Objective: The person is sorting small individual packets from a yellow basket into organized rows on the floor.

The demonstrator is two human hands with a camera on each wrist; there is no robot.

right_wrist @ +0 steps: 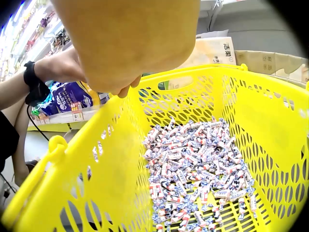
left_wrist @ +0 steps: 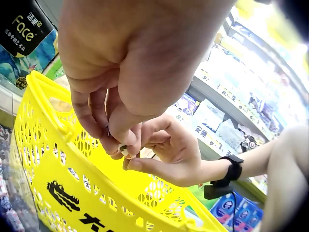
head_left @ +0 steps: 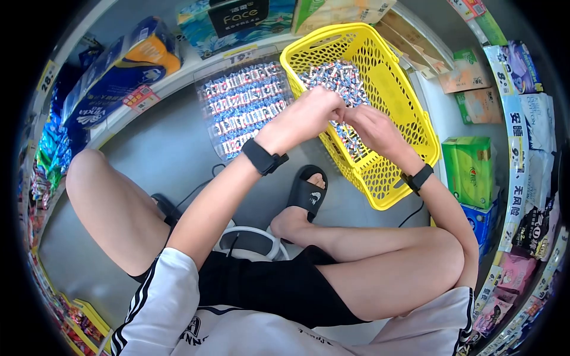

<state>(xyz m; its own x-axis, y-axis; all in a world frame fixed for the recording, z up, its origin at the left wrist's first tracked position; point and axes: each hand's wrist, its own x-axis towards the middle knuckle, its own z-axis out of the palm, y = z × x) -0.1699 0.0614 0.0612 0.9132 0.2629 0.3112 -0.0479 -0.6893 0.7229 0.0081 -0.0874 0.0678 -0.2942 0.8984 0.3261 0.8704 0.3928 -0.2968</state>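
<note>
While loose sweets (right_wrist: 193, 159) fill part of the basket (right_wrist: 270, 106) at our one o'clock, our left hand (head_left: 312, 115) curls and pinches one wrapped sweet (left_wrist: 123, 149) above its rim, our right hand's (head_left: 377, 130) thumb and fingertips nearly closed on it too. We seem to be straightening it; next, probably, one grip must loosen, then lay it by the rows (head_left: 243, 105) at twelve.

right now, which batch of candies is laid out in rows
The batch at the person's left of the yellow basket: its candies lie in neat lines, while the batch inside the basket is a loose heap.
</note>
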